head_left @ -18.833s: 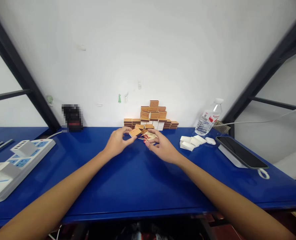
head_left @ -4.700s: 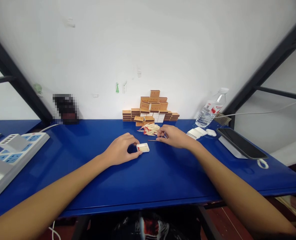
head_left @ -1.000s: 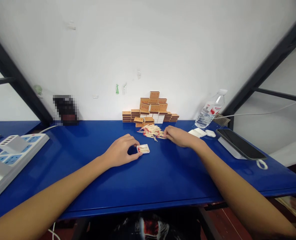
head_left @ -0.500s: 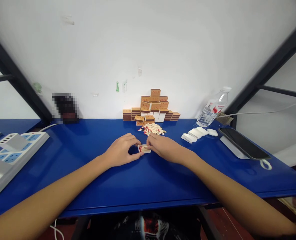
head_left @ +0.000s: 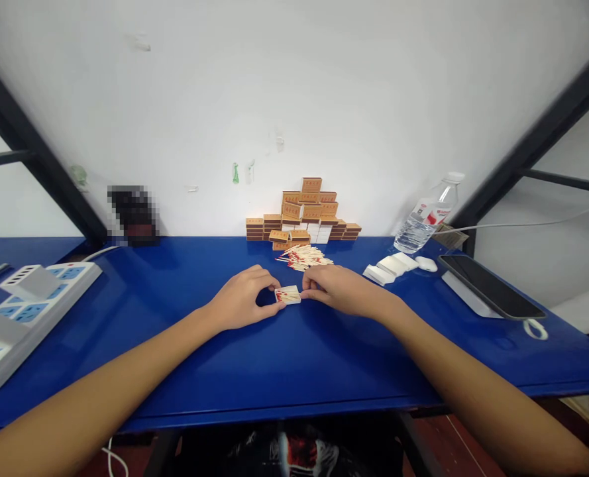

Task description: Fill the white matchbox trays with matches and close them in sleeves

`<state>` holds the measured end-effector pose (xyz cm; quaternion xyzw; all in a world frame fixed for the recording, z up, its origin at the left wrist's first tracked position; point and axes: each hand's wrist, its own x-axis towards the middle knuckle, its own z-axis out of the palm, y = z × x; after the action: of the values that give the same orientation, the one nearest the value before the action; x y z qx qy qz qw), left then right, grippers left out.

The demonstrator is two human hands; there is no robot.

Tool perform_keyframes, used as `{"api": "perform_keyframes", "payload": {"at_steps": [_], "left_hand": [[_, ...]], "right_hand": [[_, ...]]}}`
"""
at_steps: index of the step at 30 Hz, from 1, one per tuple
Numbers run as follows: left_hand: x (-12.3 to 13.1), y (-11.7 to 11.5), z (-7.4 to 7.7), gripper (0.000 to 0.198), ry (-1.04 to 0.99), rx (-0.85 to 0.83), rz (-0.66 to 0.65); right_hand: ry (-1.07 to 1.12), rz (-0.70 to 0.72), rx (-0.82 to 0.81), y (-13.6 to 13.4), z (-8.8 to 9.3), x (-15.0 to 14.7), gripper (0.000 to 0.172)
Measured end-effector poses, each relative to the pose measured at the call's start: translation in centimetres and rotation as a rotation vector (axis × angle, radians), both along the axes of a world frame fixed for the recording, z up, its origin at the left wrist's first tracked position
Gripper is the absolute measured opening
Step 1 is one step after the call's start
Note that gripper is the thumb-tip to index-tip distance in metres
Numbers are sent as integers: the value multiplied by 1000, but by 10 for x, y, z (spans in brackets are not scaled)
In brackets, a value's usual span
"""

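Note:
A small white matchbox tray (head_left: 289, 295) with a few red-tipped matches in it lies on the blue table (head_left: 294, 358). My left hand (head_left: 242, 305) pinches the tray's left end, fingers curled. My right hand (head_left: 336, 291) rests just right of the tray, fingertips pinched together at its right edge; what they hold is too small to see. Behind the tray lies a loose heap of matches (head_left: 306, 258). A stack of brown matchboxes (head_left: 304, 218) stands against the wall.
White empty trays (head_left: 390, 268) and a white earbud case (head_left: 427, 264) lie to the right, near a water bottle (head_left: 426, 218) and a phone (head_left: 490, 295) on a stand. A white power strip (head_left: 20, 311) sits at far left.
Since a second ago my right hand came from the match heap to the tray's right edge; in the last half second it drew slightly right. My left hand stayed on the tray.

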<state>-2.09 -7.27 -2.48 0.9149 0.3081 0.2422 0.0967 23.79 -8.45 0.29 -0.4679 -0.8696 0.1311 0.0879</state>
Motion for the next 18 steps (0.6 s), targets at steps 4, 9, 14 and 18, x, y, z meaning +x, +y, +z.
{"api": "perform_keyframes", "payload": {"at_steps": [4, 9, 14, 18], "left_hand": [[0, 0, 0, 22, -9, 1, -10], [1, 0, -1, 20, -12, 10, -17], [1, 0, 0, 20, -1, 10, -18], [1, -1, 0, 20, 1, 4, -15]], "right_hand": [[25, 70, 39, -1, -1, -4, 10], [71, 93, 65, -5, 0, -10, 9], [72, 93, 87, -5, -4, -13, 8], [77, 84, 102, -4, -5, -12, 9]]}}
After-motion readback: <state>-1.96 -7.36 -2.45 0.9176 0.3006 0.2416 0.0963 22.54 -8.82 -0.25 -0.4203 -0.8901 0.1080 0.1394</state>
